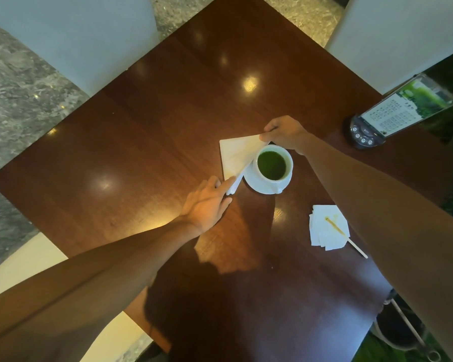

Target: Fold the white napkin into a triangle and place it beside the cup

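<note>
Two bare arms stretched out over the brown table (141, 131), both reaching toward the cup (273, 165). Nearest, on the near right of the cup, a small pile of white papers (324, 231) with a thin stick (347, 237) across it. Just left of the cup, left hand (207, 202) flat, fingers straight, one fingertip pressing down the near corner of the white napkin (236, 155). Napkin folded into a triangle, touching the saucer (259, 182). Just behind the cup, right hand (285, 133) curled, pinching the napkin's far corner. Far right of the cup, a menu stand (400, 111).
</note>
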